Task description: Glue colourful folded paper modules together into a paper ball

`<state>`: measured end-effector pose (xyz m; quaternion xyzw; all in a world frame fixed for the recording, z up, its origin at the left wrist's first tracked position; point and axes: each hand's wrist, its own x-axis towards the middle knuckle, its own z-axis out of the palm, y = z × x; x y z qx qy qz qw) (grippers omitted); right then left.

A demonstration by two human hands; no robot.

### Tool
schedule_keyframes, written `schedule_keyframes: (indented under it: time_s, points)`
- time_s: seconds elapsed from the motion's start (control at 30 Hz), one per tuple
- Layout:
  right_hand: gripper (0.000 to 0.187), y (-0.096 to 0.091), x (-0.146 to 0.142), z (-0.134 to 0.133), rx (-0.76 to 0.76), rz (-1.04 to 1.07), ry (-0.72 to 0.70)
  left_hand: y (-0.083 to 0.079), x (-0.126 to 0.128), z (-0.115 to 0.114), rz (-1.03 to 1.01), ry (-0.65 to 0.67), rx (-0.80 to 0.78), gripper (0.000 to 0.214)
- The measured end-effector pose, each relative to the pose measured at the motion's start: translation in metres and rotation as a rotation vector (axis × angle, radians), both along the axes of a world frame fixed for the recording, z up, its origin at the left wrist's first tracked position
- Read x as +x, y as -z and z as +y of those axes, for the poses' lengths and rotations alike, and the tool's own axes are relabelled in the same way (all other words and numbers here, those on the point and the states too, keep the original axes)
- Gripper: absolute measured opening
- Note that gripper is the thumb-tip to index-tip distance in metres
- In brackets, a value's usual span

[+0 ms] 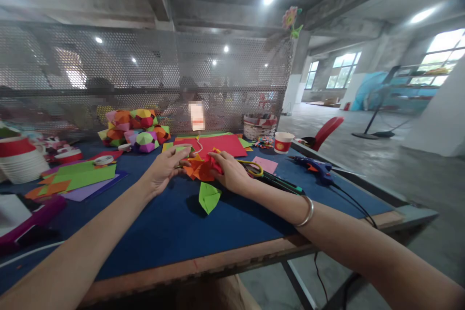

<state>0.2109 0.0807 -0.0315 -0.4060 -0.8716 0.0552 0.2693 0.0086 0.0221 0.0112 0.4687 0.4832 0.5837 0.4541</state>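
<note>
The right hand's [234,173] fingers grasp folded red paper [215,164]; the left hand's [167,168] curl at orange paper [198,168], grip unclear.

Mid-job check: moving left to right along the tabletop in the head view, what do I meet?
Stacked paper cups, green sheet, left hand, orange folded paper, right hand, single paper cup, blue glue gun.
</note>
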Motion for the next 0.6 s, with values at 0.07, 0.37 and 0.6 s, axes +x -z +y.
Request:
schedule_keyframes:
  time_s: [0.07,0.37,0.6]
  points:
    - [0.05,-0.001,-0.002,-0.002,0.011,-0.037,-0.012,0.001,-0.001,0.001,0.012,-0.007,-0.009,0.03]
    - [0.022,-0.01,0.002,-0.008,-0.097,0.171,0.089,0.002,0.0,-0.001,0.049,-0.001,0.005,0.039]
    - [0.016,-0.001,0.0,0.005,-0.314,0.498,-0.071,0.006,0.0,-0.001,0.227,0.04,0.072,0.059]
